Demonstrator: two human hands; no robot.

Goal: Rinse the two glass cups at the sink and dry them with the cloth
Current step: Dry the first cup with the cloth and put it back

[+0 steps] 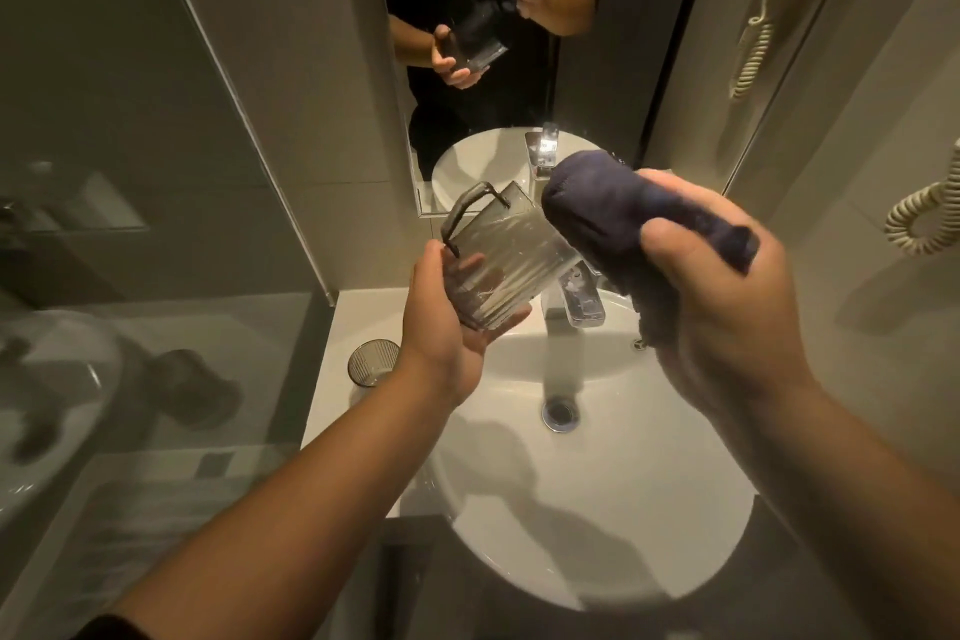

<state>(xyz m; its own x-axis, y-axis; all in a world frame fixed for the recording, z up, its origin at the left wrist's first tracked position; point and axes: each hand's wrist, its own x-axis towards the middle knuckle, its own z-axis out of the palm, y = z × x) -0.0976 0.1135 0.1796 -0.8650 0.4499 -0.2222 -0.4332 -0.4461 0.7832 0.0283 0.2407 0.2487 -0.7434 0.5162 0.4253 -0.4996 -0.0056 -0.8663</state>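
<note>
I have the ribbed glass cup point(506, 257) in my left hand point(447, 333), lifted above the sink point(597, 509) and tilted so its mouth points toward two o'clock, at the cloth. My fingers wrap around the lower wall and base, thumb on the near side; its thin dark handle point(465, 213) sticks up at eleven o'clock, unused. My right hand point(727, 307) is clenched around the dark cloth point(639, 224), a bunched wad of it pushed forward just beside the cup's rim, though I cannot quite tell whether it touches the glass yet.

The second cup point(373, 361) stands upright on the counter point(332, 379) at nine o'clock from the basin, well apart from my hands. The faucet point(579, 301) sits under the cloth; no water seems to be running.

I judge the held cup rigid, fairly light, and brittle: a drop onto the porcelain would likely break it. If wet, the ribbed wall gives some purchase, but the smooth base stays slippery, so I would keep the palm cupped under it, not trust the slender handle. The cloth is soft and compresses easily, so it should push into the cup and conform to the ribs.
</note>
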